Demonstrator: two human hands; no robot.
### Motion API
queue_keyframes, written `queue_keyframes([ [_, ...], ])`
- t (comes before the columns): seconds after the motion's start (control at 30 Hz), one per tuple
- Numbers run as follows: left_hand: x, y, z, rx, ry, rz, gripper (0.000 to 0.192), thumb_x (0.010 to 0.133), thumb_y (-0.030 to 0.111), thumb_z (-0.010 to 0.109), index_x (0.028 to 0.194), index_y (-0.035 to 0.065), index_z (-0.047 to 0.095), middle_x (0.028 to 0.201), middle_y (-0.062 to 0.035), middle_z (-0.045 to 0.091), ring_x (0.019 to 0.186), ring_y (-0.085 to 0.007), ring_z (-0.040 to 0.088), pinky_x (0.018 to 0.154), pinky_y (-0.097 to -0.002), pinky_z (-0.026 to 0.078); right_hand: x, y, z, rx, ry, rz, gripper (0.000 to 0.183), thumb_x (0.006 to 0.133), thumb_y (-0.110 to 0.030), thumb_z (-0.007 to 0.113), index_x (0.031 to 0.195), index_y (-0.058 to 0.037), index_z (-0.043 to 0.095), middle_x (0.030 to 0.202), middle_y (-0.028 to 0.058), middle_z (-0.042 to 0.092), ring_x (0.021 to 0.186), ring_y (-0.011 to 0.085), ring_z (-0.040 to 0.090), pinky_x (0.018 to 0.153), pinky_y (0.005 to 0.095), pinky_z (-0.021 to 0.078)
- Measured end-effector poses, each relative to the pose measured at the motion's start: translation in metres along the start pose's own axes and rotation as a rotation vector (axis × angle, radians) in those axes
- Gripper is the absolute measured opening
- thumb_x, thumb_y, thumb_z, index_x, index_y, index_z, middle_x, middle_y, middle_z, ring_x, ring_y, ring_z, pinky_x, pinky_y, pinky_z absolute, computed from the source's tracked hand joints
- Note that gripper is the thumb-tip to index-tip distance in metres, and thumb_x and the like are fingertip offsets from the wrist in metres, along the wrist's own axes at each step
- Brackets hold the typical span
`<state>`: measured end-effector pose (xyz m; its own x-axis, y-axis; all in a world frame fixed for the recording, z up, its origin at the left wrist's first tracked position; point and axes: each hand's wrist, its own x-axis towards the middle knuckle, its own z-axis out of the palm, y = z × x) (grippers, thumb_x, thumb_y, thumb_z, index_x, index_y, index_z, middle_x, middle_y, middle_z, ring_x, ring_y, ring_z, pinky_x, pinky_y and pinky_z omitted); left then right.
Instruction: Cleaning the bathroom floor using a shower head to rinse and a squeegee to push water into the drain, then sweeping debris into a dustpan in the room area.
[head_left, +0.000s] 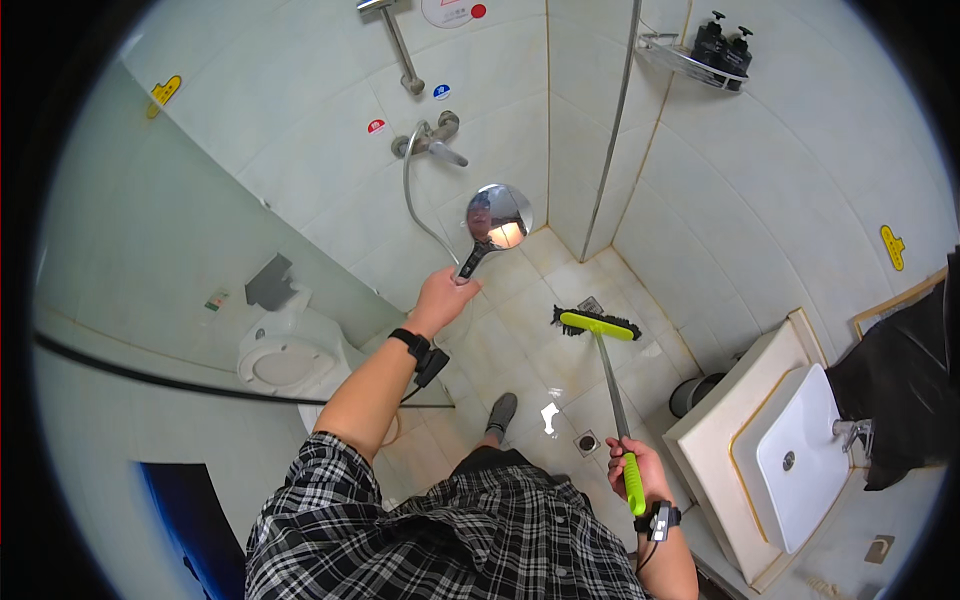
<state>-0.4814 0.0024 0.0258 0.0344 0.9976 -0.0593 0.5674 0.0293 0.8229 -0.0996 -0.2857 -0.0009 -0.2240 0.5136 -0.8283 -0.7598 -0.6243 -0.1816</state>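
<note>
My left hand (444, 298) grips the handle of a chrome hand shower (500, 217), whose round shiny back faces up towards me. A metal hose (409, 187) runs from it up to the shower mixer tap (431, 142) on the tiled wall. In my right hand (639, 472) is the lime-green grip of a long-handled floor brush (598, 325). Its green head with dark bristles rests on the wet floor tiles (517, 330), beside a square drain cover (590, 304). No water spray can be made out.
A glass partition (187, 202) stands at left, with a toilet (289, 352) seen behind it. At right are a white washbasin (795, 457) on a counter and a dark bin (697, 394). Another floor drain (587, 442) lies near my right hand. Pump bottles (720, 49) stand on a corner shelf.
</note>
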Motion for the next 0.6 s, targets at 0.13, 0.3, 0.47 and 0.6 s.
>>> queue_keyframes([
  [0.13,0.04,0.01,-0.006,0.11,-0.035,0.056,0.039,0.081,0.038,0.074,0.085,0.0003,0.064,0.073,-0.0173,0.067,0.069,-0.0331,0.065,0.067,-0.0415,0.05,-0.031,0.015,0.002,0.159,-0.017,-0.016,0.028,0.097,-0.027,0.061,0.113,-0.004,0.058,0.081,-0.0038,0.059,0.062,0.0073,0.055,0.055,0.0212,0.0476],
  [0.3,0.082,0.036,-0.011,0.234,0.033,0.161,0.036,0.079,0.036,0.068,0.09,0.0019,0.066,0.085,-0.0219,0.069,0.083,-0.041,0.066,0.074,-0.0461,0.052,-0.069,0.044,-0.019,0.185,-0.023,-0.09,0.033,0.098,-0.028,0.058,0.119,-0.0028,0.057,0.084,-0.0028,0.061,0.064,0.008,0.054,0.057,0.0223,0.0469],
  [0.47,0.115,0.049,-0.029,0.367,0.03,0.193,0.031,0.079,0.032,0.063,0.095,0.0052,0.068,0.095,-0.021,0.071,0.093,-0.0416,0.066,0.082,-0.0492,0.053,-0.083,0.063,-0.025,0.229,-0.01,-0.126,0.036,0.1,-0.026,0.056,0.126,-0.0006,0.053,0.085,-0.0021,0.057,0.066,0.0084,0.052,0.06,0.0238,0.0457],
  [0.6,0.13,0.057,-0.035,0.438,-0.064,0.103,0.034,0.079,0.032,0.063,0.101,0.0069,0.07,0.101,-0.0197,0.072,0.098,-0.039,0.067,0.086,-0.0477,0.053,-0.093,0.074,-0.027,0.247,-0.007,-0.162,0.038,0.101,-0.024,0.055,0.129,0.0016,0.051,0.085,-0.0015,0.056,0.067,0.0088,0.052,0.061,0.0241,0.0454],
])
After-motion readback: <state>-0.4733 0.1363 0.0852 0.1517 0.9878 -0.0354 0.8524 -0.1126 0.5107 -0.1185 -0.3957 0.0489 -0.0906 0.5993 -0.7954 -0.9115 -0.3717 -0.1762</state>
